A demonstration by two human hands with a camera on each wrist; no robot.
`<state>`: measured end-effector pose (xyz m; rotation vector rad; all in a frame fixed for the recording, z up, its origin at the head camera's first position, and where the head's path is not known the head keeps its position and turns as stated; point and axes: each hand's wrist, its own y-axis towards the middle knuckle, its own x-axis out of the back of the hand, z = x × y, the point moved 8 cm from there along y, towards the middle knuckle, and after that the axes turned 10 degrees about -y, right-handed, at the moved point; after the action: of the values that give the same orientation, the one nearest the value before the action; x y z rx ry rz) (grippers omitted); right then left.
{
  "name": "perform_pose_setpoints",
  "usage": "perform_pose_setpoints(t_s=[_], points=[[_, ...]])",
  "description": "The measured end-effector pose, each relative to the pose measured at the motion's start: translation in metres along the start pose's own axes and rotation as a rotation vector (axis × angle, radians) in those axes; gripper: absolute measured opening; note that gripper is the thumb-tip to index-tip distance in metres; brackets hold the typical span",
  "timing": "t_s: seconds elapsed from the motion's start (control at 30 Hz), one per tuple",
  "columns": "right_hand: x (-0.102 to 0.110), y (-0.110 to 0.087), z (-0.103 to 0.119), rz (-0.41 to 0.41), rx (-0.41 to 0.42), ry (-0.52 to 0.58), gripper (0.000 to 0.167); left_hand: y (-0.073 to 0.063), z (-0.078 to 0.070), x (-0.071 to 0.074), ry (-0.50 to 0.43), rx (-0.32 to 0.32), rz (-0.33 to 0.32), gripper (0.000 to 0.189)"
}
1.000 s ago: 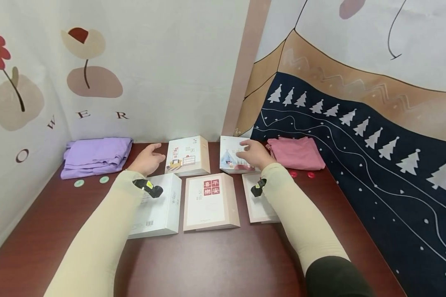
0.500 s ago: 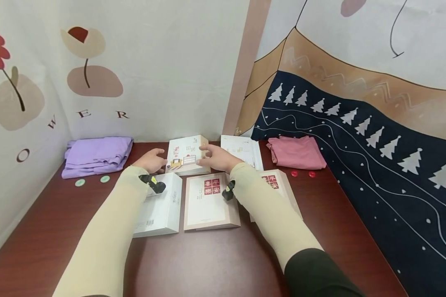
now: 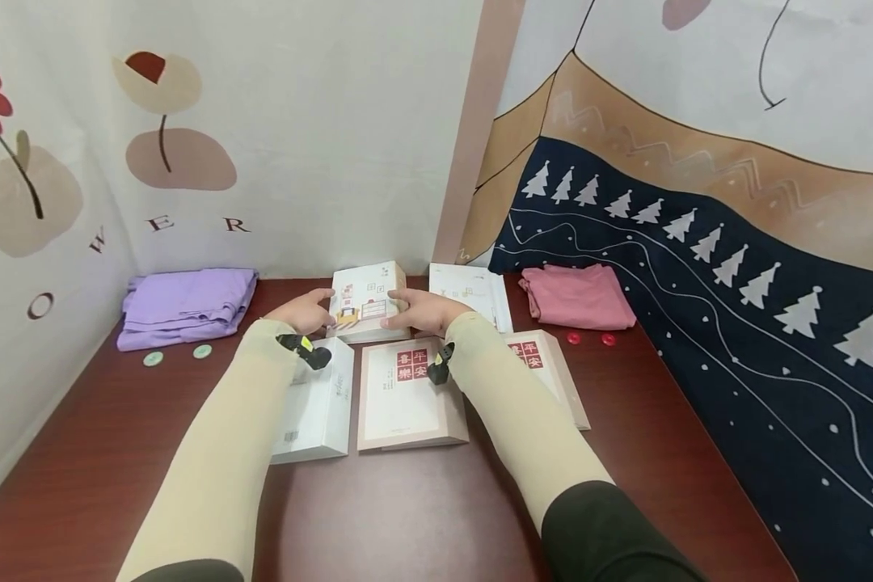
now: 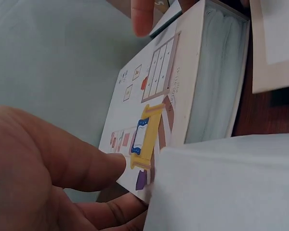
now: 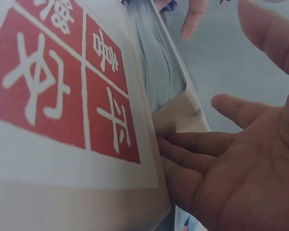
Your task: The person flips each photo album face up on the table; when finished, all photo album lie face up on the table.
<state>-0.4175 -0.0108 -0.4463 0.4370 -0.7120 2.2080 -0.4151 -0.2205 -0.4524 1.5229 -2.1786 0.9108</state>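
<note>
And here I am, both arms stretched toward twelve o'clock, hands on the white illustrated book (image 3: 366, 301), which lies flat, face up, at the far side of the table (image 3: 378, 517)! My left hand (image 3: 304, 313) is at its nine, thumb (image 4: 94, 171) over the cover and the other fingers slipping out of sight past the edge; whether they truly pinch, I can't tell. My right hand (image 3: 432, 314) comes in from four, released, its lower fingers (image 5: 195, 149) stretched out to the near corner, thumb and forefinger spread.

I'd call this the lining-up step: a book framed between two hands, seemingly being squared with its row. What the next move calls for, I reckon, is light, even pressure from nine and three, and care at six, where the gap is narrow (tight quarters for knuckles, this). The pink-edged book (image 3: 400, 404) sits at five, a plain white book (image 3: 316, 412) at seven, and a thinner-looking white book (image 3: 480, 295) at three; any of them could get bumped.

Now, the looks of it! A thick one, white on top with a cream side. The cover drawing shows a yellow piece of furniture (image 4: 147, 134) with blue on it, a chest of drawers (image 4: 160, 67) topped with something red, and little framed squares. On the near side, a pale page block (image 4: 214, 72) bulges in soft waves; I'd expect it to handle heavily.
</note>
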Motion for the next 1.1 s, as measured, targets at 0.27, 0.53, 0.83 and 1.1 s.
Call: perform_pose_setpoints(t_s=[0.27, 0.53, 0.83, 1.1], points=[[-0.002, 0.002, -0.003, 0.013, -0.013, 0.044, 0.089, 0.003, 0.003, 0.003, -0.092, 0.065, -0.049, 0.088], [-0.002, 0.002, -0.003, 0.018, -0.011, 0.039, 0.091, 0.008, 0.014, 0.004, -0.135, 0.106, -0.044, 0.088], [0.003, -0.001, -0.007, -0.015, -0.009, 0.069, 0.087, 0.006, -0.001, 0.002, -0.286, 0.039, -0.064, 0.075], [0.005, -0.002, 0.001, -0.108, 0.047, 0.069, 0.076, -0.005, -0.014, 0.002, -0.496, -0.037, -0.095, 0.077]])
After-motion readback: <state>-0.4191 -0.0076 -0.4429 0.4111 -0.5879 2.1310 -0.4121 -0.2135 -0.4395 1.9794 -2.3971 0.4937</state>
